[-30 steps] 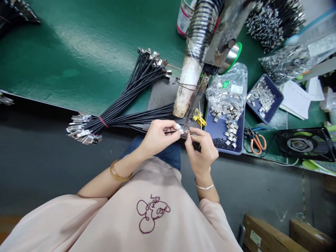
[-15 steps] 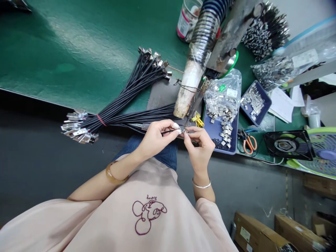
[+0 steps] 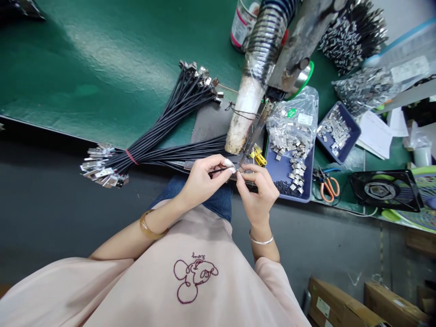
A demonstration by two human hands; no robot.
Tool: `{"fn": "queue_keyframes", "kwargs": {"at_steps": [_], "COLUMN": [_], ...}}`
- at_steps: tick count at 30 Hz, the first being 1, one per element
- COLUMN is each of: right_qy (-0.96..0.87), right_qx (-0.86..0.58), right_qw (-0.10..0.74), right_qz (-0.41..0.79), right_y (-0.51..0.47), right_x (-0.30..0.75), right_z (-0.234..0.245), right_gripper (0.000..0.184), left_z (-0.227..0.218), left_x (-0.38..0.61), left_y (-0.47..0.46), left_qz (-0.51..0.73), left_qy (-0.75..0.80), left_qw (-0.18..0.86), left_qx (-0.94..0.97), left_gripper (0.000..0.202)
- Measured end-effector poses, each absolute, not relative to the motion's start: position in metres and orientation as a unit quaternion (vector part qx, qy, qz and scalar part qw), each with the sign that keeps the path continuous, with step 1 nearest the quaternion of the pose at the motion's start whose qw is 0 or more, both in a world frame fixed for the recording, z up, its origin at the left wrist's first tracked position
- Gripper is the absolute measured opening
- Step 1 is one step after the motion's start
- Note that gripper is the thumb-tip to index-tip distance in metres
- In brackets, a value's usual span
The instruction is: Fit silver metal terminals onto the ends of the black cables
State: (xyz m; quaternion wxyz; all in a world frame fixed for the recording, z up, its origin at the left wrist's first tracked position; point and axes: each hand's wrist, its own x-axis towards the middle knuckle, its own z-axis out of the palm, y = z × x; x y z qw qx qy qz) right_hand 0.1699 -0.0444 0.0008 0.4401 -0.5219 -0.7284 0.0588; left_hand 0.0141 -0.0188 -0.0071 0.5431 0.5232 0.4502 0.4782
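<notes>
My left hand (image 3: 204, 179) pinches the end of one thin black cable (image 3: 220, 170) at the table's front edge. Facing it, my right hand (image 3: 259, 193) is closed in a pinch on a small metal shell at that same cable tip (image 3: 238, 171). The fingertips of both hands almost touch. A tied bundle of black cables with metal connector ends (image 3: 150, 136) lies just left of my hands on the green mat (image 3: 102, 68). A blue tray of small metal shells (image 3: 289, 170) sits right of my right hand.
A wrapped hose and metal arm (image 3: 259, 68) hang over the work spot. A bag of shells (image 3: 293, 125), a second blue tray (image 3: 337, 131), orange-handled scissors (image 3: 325, 186), a black fan (image 3: 384, 190) and heaps of finished connectors (image 3: 350, 32) lie to the right. Cardboard boxes (image 3: 340, 304) stand on the floor.
My right hand's fingers have shifted slightly around the cable tip. My left hand keeps its pinch. The view has swayed a little.
</notes>
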Motion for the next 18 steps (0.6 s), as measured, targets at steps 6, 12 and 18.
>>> {"fn": "queue_keyframes", "kwargs": {"at_steps": [6,12,18], "right_qy": [-0.744,-0.749,-0.756], "right_qx": [-0.52,-0.518,-0.511], "right_qw": [0.419,0.413,0.409], "right_qz": [0.034,0.018,0.018], "right_y": [-0.0477,-0.0454,-0.048], "right_x": [0.1709,0.1717,0.1713], "right_z": [-0.0001,0.0008,0.0002], "right_gripper": [0.013,0.013,0.013], "left_z": [-0.0083,-0.0051,-0.0089], "left_x": [0.0161,0.0179,0.0177], "left_y": [-0.0204,-0.0215,-0.0243], "left_qz": [0.471,0.476,0.467], "left_qy": [0.462,0.474,0.471], "left_qw": [0.542,0.524,0.522], "left_qx": [0.521,0.524,0.536], "left_gripper": [0.011,0.012,0.012]}}
